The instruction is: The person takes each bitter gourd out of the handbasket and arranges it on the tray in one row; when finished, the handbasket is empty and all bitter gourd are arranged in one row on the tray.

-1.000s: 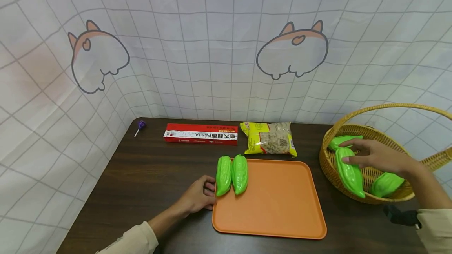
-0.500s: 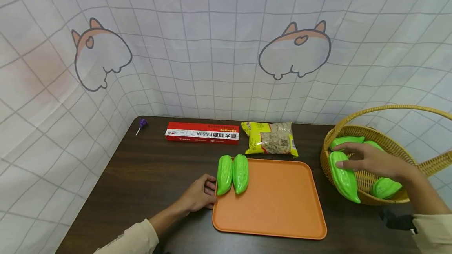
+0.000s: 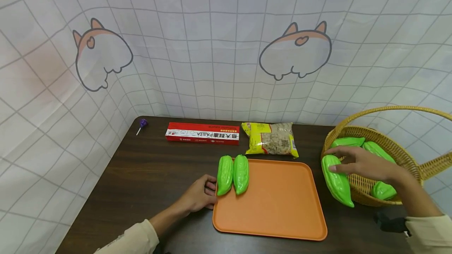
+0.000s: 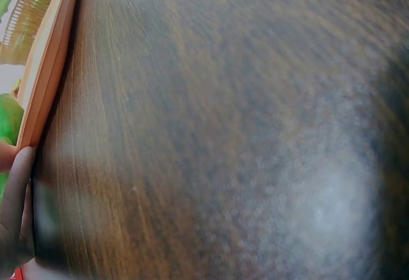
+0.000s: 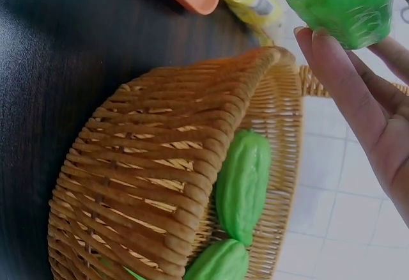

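Observation:
My right hand (image 3: 369, 164) holds a bright green, ridged bitter melon (image 3: 338, 185) between thumb and fingers, above the left rim of the wicker basket (image 3: 416, 167). In the right wrist view the same bitter melon (image 5: 345, 5) looks wrapped in clear film. Several more lie in the basket, one bitter melon (image 5: 243, 184) against its wall. Two bitter melons, the left one (image 3: 224, 175) and the right one (image 3: 241, 174), lie side by side at the left end of the orange tray (image 3: 275, 199). My left hand (image 3: 199, 195) pinches the tray's left rim (image 4: 48, 94).
Behind the tray are a red pasta box (image 3: 203, 133) and a yellow bag (image 3: 271, 139) with a clear window. A purple lollipop (image 3: 143, 123) lies at the table's back left corner. The basket's tall handle (image 3: 388, 109) arches over it. A patterned cloth hangs behind.
My right hand has carried the bitter melon leftward, from inside the basket to over its left rim. My left hand and the tray have stayed in place.

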Motion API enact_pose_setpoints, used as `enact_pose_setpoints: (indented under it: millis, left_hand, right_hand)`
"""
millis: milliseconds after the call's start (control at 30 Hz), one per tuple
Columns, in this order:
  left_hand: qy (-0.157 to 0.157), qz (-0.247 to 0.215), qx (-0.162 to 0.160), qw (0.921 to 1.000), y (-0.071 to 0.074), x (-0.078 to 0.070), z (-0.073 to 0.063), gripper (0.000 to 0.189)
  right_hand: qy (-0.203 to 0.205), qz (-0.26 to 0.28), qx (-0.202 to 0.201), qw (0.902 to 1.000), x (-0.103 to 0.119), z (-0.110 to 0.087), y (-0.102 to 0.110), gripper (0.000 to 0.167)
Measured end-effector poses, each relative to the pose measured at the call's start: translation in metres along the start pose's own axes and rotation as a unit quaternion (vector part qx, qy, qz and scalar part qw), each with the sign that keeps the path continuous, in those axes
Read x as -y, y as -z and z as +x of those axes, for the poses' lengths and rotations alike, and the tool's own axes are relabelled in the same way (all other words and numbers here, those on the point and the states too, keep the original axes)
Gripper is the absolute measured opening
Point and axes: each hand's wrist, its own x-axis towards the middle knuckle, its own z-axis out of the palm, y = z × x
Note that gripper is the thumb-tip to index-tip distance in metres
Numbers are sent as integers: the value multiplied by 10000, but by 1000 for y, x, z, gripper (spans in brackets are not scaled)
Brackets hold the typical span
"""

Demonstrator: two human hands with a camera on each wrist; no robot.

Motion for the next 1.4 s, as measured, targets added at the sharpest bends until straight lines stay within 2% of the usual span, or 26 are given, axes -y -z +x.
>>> enact_pose_setpoints:
  millis: [633,900,1267,1400]
  left_hand:
    - [53,-14,15,10000,0,-1,0,65]
    - [18,-3,2,10000,0,0,-1,65]
    - [-2,-82,27,10000,0,0,0,66]
    - [2,-78,25,10000,0,0,0,65]
  right_hand:
    - [15,274,165,9995,7,14,-12,51]
    - [90,274,198,9994,10,26,-21,49]
    - [197,995,659,9927,13,45,-35,54]
    - [128,1024,715,9921,15,51,-42,58]
